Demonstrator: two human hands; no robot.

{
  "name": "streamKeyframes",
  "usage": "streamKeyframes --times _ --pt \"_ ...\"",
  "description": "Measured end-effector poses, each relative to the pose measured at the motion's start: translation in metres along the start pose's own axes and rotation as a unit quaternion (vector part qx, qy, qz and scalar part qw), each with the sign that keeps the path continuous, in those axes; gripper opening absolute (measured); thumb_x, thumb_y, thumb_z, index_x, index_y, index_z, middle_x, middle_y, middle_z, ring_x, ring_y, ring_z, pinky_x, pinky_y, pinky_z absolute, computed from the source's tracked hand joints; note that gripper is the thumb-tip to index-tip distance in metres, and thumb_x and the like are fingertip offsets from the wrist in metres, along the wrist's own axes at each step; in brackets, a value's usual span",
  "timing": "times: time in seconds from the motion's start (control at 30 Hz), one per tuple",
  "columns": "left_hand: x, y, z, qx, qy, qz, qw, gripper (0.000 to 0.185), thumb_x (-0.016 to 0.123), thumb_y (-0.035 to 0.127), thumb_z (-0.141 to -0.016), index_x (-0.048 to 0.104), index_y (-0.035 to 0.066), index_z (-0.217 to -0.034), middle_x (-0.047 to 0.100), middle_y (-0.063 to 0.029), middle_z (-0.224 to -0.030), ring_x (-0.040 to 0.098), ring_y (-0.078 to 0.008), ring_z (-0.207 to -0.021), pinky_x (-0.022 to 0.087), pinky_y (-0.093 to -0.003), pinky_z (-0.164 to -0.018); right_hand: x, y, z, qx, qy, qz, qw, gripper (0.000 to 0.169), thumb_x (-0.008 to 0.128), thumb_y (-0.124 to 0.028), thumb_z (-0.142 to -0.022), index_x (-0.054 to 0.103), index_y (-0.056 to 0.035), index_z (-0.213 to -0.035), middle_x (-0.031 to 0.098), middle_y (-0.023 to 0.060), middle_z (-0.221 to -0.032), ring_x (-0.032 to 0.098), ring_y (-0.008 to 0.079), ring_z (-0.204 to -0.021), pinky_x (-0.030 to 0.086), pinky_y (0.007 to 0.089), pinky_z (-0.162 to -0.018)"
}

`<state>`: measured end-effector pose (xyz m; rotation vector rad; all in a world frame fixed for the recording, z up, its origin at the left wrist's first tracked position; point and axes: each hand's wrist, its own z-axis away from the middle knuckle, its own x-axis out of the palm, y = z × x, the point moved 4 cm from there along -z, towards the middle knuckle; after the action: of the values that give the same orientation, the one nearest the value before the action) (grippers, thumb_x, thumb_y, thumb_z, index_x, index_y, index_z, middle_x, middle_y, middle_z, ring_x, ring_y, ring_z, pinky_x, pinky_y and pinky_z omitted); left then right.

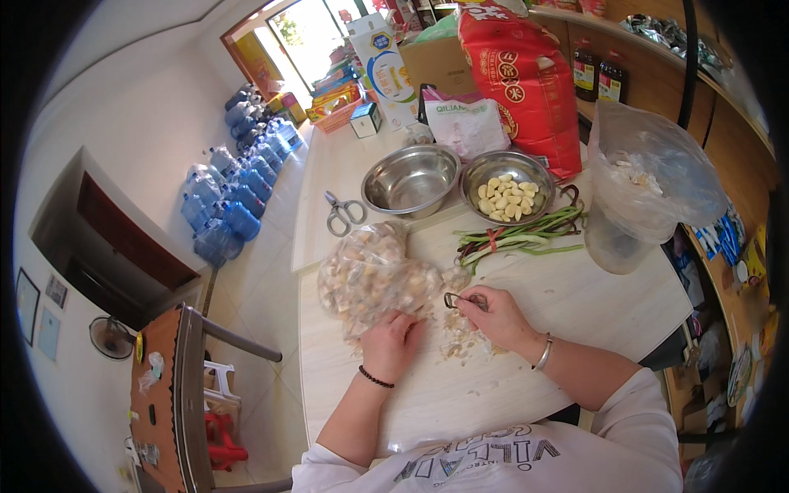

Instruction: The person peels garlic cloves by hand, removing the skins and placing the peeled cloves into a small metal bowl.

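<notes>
My right hand (498, 317) grips a small dark metal tool (453, 300) with a loop-shaped end, held above the table. My left hand (392, 345) is at the near edge of a clear plastic bag (370, 271) full of what look like unpeeled garlic cloves. Its fingers are curled and partly hidden, so what they hold is unclear. Papery skins (459, 339) lie scattered between my hands. A pale garlic bulb (455, 277) sits just beyond the tool. Farther back, peeled garlic cloves (506, 197) fill part of a steel bowl (536, 166).
Another steel bowl (410, 185) and grey-handled scissors (343, 212) stand behind the bag. Tied long beans (524, 237) lie right of center. A plastic-lined bin (616, 243) stands at the right edge. A red rice sack (524, 92) and a white bag (466, 126) are at the back.
</notes>
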<state>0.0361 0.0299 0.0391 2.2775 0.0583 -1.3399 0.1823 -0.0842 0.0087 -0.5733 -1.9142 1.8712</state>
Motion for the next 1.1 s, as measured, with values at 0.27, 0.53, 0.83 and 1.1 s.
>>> streamKeyframes --times 0.27,0.53,0.83,1.1 --pt "0.017 0.002 -0.001 0.018 -0.004 -0.103 0.995 0.011 0.060 0.014 -0.078 0.061 0.006 -0.086 0.060 -0.0079 -0.081 0.059 -0.0231 -0.067 0.048 -0.0330 -0.057 0.003 -0.004 0.002 -0.006 -0.018 0.006 1.000 0.016 0.061 -0.014 -0.082 0.059 0.0013 -0.083 0.052 -0.0025 -0.059 0.046 0.0034 -0.053 0.038 0.0215 -0.046" --pt "0.029 -0.005 0.005 -0.262 -0.105 0.713 0.642 0.021 0.048 0.009 -0.090 0.054 -0.002 -0.106 0.060 -0.0058 -0.086 0.058 -0.0121 -0.075 0.049 -0.0236 -0.065 0.008 -0.009 0.006 -0.052 -0.087 -0.058 0.993 0.011 0.060 -0.010 -0.083 0.060 0.0006 -0.085 0.058 -0.0003 -0.069 0.050 0.0034 -0.062 0.041 0.0185 -0.054" --pt "0.042 -0.013 0.013 -0.273 -0.134 0.803 0.512 0.021 0.052 0.008 -0.087 0.058 -0.001 -0.105 0.062 -0.0065 -0.091 0.058 -0.0120 -0.077 0.050 -0.0236 -0.073 0.015 -0.017 0.011 -0.101 -0.124 -0.062 0.985 0.007 0.056 -0.004 -0.084 0.057 0.0026 -0.085 0.060 0.0065 -0.093 0.055 0.0070 -0.078 0.045 0.0205 -0.069" --pt "0.050 -0.012 0.018 -0.295 -0.121 0.807 0.497 0.019 0.054 0.007 -0.085 0.059 0.000 -0.103 0.063 -0.0074 -0.091 0.059 -0.0128 -0.076 0.050 -0.0242 -0.073 0.020 -0.019 0.014 -0.089 -0.129 -0.082 0.984 0.003 0.056 0.000 -0.083 0.056 0.0027 -0.084 0.059 0.0088 -0.097 0.053 0.0071 -0.080 0.045 0.0198 -0.071"
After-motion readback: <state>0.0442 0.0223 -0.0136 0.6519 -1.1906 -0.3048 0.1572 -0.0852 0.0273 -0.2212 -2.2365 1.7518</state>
